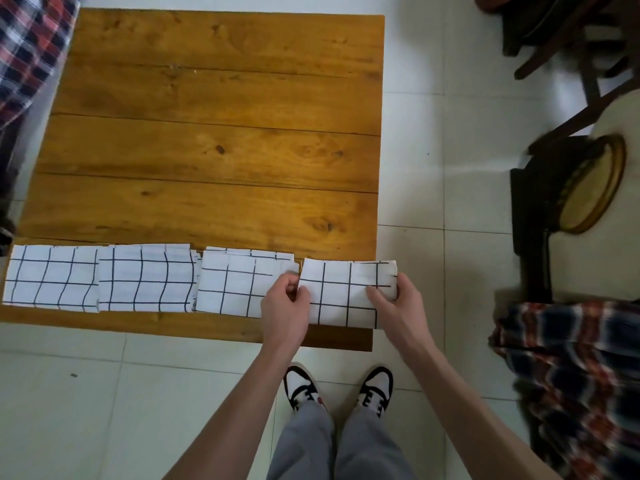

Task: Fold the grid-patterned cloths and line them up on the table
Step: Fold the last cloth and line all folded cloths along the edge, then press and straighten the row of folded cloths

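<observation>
Both hands pinch the fourth folded cloth (341, 292) at the table's (214, 133) near right corner: left hand (285, 308) on its left edge, right hand (394, 306) on its right. Three folded cloths (145, 278) lie in a row to its left.

Pale tiled floor (433, 174); dark chair (540, 216)

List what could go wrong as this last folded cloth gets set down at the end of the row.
1. The fourth cloth, gripped by the left hand and right hand, reaches the table's right edge and may overhang or slip off.
2. The left hand lies over the third cloth and could drag it out of line.
3. Letting go could let the loose layers spring open.
</observation>
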`<state>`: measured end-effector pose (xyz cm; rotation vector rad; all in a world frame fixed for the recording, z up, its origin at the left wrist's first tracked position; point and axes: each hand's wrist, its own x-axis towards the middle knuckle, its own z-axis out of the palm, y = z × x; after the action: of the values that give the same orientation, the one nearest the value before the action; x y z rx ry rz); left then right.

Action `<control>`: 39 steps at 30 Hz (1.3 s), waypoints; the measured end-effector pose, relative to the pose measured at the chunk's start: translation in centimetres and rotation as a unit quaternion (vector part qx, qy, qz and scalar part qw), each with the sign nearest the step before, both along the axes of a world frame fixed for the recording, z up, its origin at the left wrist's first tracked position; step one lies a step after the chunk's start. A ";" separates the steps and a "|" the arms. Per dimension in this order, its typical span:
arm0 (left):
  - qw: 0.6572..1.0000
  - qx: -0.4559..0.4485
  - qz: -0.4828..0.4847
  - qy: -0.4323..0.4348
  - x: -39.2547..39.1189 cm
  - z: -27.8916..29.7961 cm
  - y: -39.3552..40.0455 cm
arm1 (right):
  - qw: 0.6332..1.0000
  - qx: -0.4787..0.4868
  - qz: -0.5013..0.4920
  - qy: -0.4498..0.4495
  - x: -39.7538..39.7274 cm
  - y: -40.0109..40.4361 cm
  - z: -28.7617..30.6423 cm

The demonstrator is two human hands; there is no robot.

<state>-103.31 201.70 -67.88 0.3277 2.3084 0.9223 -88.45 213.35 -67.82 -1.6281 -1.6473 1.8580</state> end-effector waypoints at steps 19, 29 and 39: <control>0.994 -0.032 -0.005 0.109 0.1 -1.2 -0.6 | 0.988 0.123 -0.015 -0.096 -0.7 -1.0 -1.7; 0.963 -0.084 -0.106 0.232 0.8 -0.1 -1.4 | 0.984 0.132 0.029 -0.113 0.1 -1.3 -0.7; 0.936 0.000 -0.197 0.291 0.4 9.8 -2.9 | 0.889 0.380 0.196 -0.166 0.8 -2.0 10.4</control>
<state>-102.90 198.77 -58.12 1.1499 2.6060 0.6760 -87.68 211.40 -57.43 -1.3462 -2.5551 0.8126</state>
